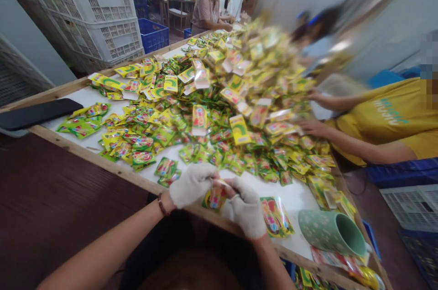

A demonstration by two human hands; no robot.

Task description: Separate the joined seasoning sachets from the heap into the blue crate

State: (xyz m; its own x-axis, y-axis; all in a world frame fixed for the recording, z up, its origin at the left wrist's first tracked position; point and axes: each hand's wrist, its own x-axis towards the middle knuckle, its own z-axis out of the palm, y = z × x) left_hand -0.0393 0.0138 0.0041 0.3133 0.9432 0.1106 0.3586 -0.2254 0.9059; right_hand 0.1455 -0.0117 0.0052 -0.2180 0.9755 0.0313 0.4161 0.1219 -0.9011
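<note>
Both my hands wear white fingerless gloves and meet over the near edge of the table. My left hand (194, 186) pinches one side of a small yellow and green candy packet (216, 195). Closed on the packet's other side is my right hand (245, 205). Just right of that hand, flat printed packets (276, 217) lie on the white tabletop. Left of my left hand sit a few small green sachets (166, 169). Beyond both hands spreads a big heap of sachets and small yellow boxes (240, 129).
A green mug (330, 231) lies on its side at the right corner. At the left corner rests a black phone (41, 113). A co-worker in a yellow shirt (383, 119) reaches into the heap from the right. White crates (102, 12) are stacked behind the table's left side.
</note>
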